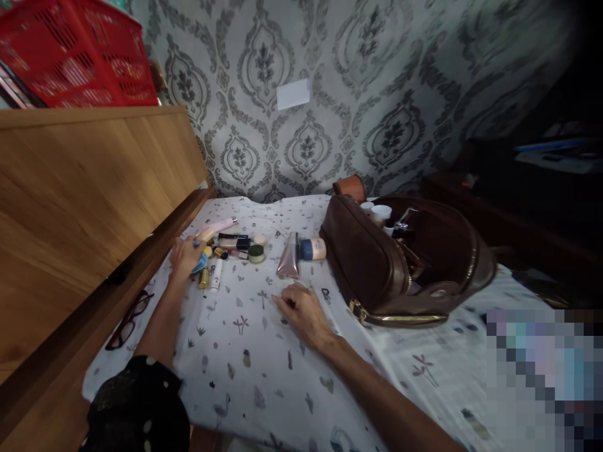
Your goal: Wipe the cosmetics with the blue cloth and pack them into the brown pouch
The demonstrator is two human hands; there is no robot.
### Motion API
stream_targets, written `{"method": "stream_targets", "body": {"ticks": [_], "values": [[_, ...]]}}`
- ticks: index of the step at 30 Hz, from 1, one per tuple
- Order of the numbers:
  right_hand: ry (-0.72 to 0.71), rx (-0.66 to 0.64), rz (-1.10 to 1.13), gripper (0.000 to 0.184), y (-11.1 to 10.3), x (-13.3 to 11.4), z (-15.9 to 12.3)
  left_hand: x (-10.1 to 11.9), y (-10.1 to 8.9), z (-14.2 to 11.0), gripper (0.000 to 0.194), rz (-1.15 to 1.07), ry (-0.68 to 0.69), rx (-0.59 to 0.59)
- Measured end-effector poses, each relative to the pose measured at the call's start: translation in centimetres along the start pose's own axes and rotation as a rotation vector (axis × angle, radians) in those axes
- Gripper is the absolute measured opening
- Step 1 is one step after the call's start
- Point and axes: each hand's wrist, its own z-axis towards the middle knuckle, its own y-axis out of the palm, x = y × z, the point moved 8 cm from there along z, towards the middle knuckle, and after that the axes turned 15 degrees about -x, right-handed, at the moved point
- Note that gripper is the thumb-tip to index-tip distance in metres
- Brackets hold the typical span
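Observation:
My left hand (pixel 184 256) is at the left side of the cloth, closed around a small blue and yellow item (pixel 201 262) that its fingers partly cover. Right beside it lie a gold tube (pixel 203 277), a white tube (pixel 217 275), a pink tube (pixel 221 224) and a jar with a dark green lid (pixel 256 253). My right hand (pixel 304 312) hovers over or rests on the cloth with loosely bent fingers and nothing in them. Just beyond it are a mauve squeeze tube (pixel 289 256) and a blue-and-beige jar (pixel 313 249).
An unzipped brown bag (pixel 367 257) holding white-capped containers stands on the right. Folded eyeglasses (pixel 129 321) lie at the cloth's left edge, near a wooden cabinet (pixel 94 169) with a red basket (pixel 89 56) on top. Behind the patterned cloth (pixel 254 376) rises a papered wall.

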Motion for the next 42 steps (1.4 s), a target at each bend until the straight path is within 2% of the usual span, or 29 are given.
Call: {"method": "stream_targets", "body": {"ticks": [6,12,14,19,23,31,36,39,42], "values": [[0.019,-0.026,0.001,0.041,0.1,0.0,0.1,-3.7,0.2,3.9,0.052,-0.043,-0.047,-0.142],[0.018,-0.031,0.002,0.041,0.3,0.3,0.1,-5.3,0.8,4.9,0.058,-0.068,-0.049,-0.164],[0.017,-0.037,-0.004,0.041,0.4,0.4,0.1,-5.3,0.9,4.7,0.056,-0.086,0.003,-0.161],[0.019,-0.054,-0.017,0.040,0.4,0.3,0.1,-4.7,0.8,3.4,0.052,-0.173,0.238,-0.178],[0.013,-0.047,-0.022,0.042,0.4,0.2,0.1,-4.7,0.8,1.8,0.056,-0.283,0.394,-0.221],[0.020,-0.045,0.005,0.042,0.5,0.6,0.3,-4.5,1.4,-1.5,0.053,-0.393,0.540,-0.285],[0.026,-0.055,0.014,0.042,0.6,0.5,0.3,-4.7,1.6,-0.3,0.052,-0.396,0.456,-0.263],[0.026,-0.060,0.006,0.042,0.7,0.6,0.3,-5.8,1.5,2.0,0.050,-0.368,0.294,-0.190],[0.029,-0.067,-0.004,0.041,0.8,0.8,0.3,-6.8,1.8,4.3,0.040,-0.282,0.099,-0.160]]}}
